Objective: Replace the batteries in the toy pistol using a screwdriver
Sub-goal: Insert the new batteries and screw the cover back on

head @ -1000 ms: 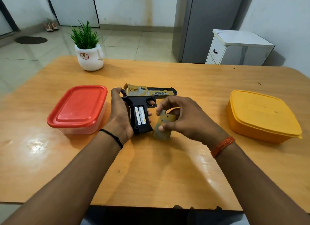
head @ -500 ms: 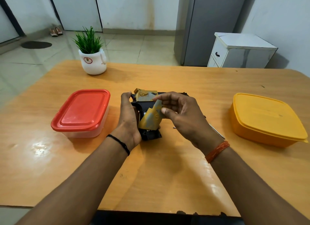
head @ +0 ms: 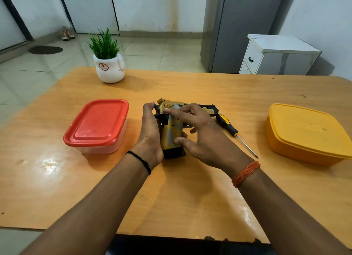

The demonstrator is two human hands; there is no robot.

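Bare forearms without sleeves, thin black band on left wrist, orange thread bracelet on right wrist

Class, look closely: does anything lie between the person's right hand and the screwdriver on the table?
Nothing visible does. The screwdriver lies on bare table just beyond the right hand, which rests on the toy pistol's grip cover.
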